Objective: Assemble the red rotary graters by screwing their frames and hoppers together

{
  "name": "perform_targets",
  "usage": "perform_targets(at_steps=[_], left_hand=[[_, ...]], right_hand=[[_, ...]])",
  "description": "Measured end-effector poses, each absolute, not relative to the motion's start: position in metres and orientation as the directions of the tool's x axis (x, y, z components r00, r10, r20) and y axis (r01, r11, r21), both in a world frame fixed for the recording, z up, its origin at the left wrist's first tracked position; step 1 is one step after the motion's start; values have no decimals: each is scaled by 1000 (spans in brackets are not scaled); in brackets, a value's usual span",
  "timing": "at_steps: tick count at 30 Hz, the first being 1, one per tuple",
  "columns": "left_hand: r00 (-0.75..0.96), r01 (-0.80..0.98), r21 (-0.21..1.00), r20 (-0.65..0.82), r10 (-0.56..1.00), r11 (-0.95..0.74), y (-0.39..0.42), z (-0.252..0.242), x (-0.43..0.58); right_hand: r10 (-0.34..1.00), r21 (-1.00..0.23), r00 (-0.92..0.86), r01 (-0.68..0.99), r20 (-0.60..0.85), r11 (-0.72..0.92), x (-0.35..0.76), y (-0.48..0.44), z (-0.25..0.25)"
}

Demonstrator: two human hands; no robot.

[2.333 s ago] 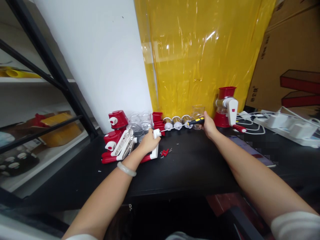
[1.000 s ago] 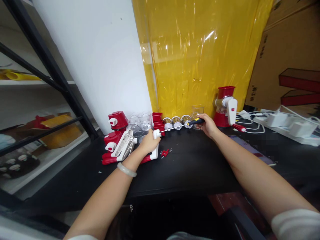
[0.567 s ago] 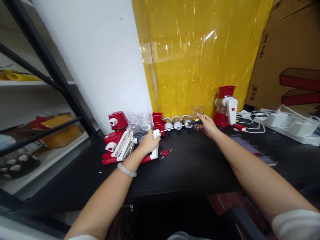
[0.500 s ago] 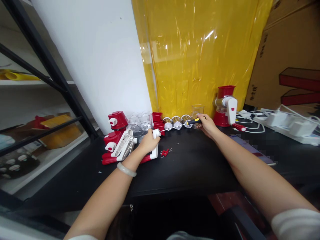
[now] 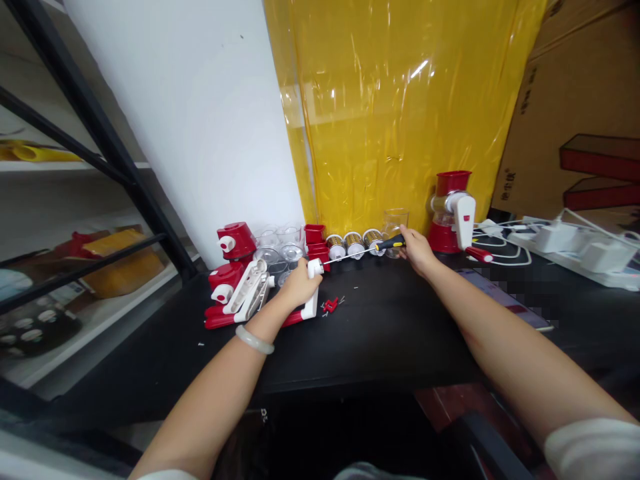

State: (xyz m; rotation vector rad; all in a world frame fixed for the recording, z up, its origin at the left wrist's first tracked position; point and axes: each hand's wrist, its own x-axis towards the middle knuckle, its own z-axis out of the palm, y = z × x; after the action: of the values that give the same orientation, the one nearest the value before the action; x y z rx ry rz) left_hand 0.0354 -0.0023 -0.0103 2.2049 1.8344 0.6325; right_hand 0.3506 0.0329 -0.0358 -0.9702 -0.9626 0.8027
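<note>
My left hand [image 5: 299, 285] is closed around a white and red crank handle part [image 5: 311, 293] that rests on the black table [image 5: 380, 333]. My right hand [image 5: 417, 251] grips the black and yellow handle of a screwdriver [image 5: 388, 244]. The screwdriver's thin shaft runs left to the white knob of the part by my left hand. A small red piece [image 5: 329, 305] and loose screws lie just right of my left hand.
More red and white parts [image 5: 231, 280] and clear cups [image 5: 280, 243] are piled at the back left. Three metal drums [image 5: 354, 245] and a clear cup [image 5: 395, 221] stand by the yellow sheet. An assembled red grater [image 5: 453, 213], a power strip [image 5: 575, 250], cardboard boxes [image 5: 575, 107] and a black shelf frame [image 5: 95, 140] surround the table.
My right hand's fingers have shifted slightly around the screwdriver handle. My left hand and the part have stayed in place.
</note>
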Motion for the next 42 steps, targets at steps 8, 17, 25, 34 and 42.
perform_targets(at_steps=[8, 17, 25, 34, 42], left_hand=[[123, 894, 404, 194, 973, -194, -2, -11, 35], [130, 893, 406, 180, 975, -194, -4, -8, 37], [122, 895, 405, 180, 976, -186, -4, -8, 36], [133, 900, 390, 187, 973, -198, -4, -10, 36], [131, 889, 413, 185, 974, -198, -3, -10, 36]], right_hand=[[922, -893, 346, -341, 171, 294, 345, 22, -24], [900, -910, 402, -287, 168, 298, 348, 26, -28], [901, -919, 350, -202, 256, 339, 348, 29, -34], [927, -877, 330, -374, 179, 303, 347, 22, -25], [906, -900, 363, -285, 216, 329, 348, 26, -29]])
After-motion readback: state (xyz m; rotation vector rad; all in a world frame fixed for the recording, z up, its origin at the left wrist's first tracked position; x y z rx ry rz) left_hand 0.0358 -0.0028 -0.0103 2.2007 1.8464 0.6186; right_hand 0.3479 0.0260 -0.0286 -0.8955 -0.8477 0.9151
